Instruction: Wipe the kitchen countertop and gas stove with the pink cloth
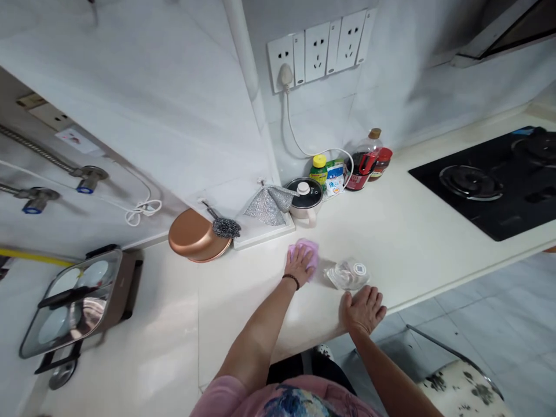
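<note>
My left hand (299, 264) lies flat on a pink cloth (306, 252) on the cream countertop (403, 237), fingers spread over the cloth and pressing it down. A dark band circles that wrist. My right hand (362, 310) rests open, palm down, near the counter's front edge. Just beyond its fingertips sits a clear glass lid (348, 274) with a white knob, which the hand does not touch.
A small lidded pot (305, 201), a silver cloth (270, 205), a steel scourer (226, 227) and a copper pan (197, 237) sit behind. Sauce bottles (364, 162) stand by the wall. A black gas hob (490, 185) is right; an electric cooker (80, 301) left.
</note>
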A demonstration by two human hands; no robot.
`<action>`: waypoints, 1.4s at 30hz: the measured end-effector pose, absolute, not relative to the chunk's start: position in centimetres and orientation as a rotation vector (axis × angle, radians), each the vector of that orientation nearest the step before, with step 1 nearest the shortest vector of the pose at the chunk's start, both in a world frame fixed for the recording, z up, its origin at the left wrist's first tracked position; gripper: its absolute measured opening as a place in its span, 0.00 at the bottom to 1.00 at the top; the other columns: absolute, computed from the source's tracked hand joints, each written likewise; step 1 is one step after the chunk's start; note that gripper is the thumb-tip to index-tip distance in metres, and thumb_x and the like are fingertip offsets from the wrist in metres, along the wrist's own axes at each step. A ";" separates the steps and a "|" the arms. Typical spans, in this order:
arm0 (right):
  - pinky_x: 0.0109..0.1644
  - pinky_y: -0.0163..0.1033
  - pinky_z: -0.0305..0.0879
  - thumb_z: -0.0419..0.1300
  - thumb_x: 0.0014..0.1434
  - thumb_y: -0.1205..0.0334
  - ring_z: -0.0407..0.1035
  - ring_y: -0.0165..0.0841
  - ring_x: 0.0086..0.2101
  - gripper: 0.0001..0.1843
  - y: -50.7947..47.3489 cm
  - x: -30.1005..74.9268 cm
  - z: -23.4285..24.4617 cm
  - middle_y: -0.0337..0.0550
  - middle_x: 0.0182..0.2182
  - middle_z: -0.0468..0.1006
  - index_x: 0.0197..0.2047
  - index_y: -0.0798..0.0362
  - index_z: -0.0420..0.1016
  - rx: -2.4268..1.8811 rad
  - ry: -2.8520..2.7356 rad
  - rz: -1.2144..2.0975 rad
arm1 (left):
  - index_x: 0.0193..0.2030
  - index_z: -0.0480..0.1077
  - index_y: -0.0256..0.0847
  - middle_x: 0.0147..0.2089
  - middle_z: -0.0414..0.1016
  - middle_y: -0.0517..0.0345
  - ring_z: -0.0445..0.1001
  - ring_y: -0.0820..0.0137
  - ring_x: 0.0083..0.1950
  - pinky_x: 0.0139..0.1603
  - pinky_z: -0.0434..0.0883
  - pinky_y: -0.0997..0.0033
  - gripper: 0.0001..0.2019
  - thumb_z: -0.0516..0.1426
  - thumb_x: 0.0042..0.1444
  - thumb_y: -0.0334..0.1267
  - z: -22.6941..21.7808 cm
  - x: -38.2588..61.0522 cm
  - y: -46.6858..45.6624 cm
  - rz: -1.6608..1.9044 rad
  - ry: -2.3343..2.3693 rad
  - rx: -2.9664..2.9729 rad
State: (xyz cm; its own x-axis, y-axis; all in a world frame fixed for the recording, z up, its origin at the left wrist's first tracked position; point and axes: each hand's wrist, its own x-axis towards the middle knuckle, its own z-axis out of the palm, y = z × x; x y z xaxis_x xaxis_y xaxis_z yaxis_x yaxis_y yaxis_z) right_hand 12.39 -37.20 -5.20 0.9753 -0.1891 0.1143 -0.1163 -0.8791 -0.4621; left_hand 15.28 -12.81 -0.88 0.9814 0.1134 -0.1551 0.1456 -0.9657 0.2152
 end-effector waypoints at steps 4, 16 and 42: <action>0.75 0.69 0.39 0.45 0.66 0.45 0.43 0.53 0.74 0.43 -37.4 12.4 -5.3 0.71 0.72 0.58 0.74 0.69 0.53 -2.686 0.219 -0.197 | 0.80 0.49 0.55 0.84 0.41 0.58 0.35 0.56 0.84 0.81 0.38 0.40 0.34 0.48 0.69 0.55 -0.3 17.9 -10.4 -0.210 0.300 2.880; 0.74 0.68 0.41 0.43 0.66 0.43 0.45 0.54 0.73 0.44 -37.5 12.6 -5.4 0.70 0.72 0.57 0.74 0.68 0.54 -2.690 0.206 -0.255 | 0.80 0.51 0.48 0.83 0.42 0.52 0.39 0.56 0.83 0.80 0.42 0.41 0.32 0.44 0.72 0.51 1.6 3.7 0.8 -0.121 0.964 2.756; 0.56 0.81 0.60 0.51 0.58 0.41 0.56 0.68 0.67 0.33 -38.9 13.5 -6.1 0.70 0.64 0.66 0.60 0.47 0.75 -2.750 0.064 -0.276 | 0.81 0.43 0.58 0.84 0.40 0.60 0.37 0.54 0.83 0.80 0.41 0.36 0.38 0.49 0.69 0.60 -3.3 -1.5 -12.4 0.017 0.258 2.805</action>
State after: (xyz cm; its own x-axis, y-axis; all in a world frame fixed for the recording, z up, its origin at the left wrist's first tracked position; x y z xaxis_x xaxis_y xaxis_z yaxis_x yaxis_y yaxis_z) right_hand 13.46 -38.95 -6.10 0.9797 -0.0815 0.1833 -0.0078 -0.9286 -0.3710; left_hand -1.47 -12.42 -3.26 0.9836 0.1797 -0.0177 0.1759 -0.9313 0.3190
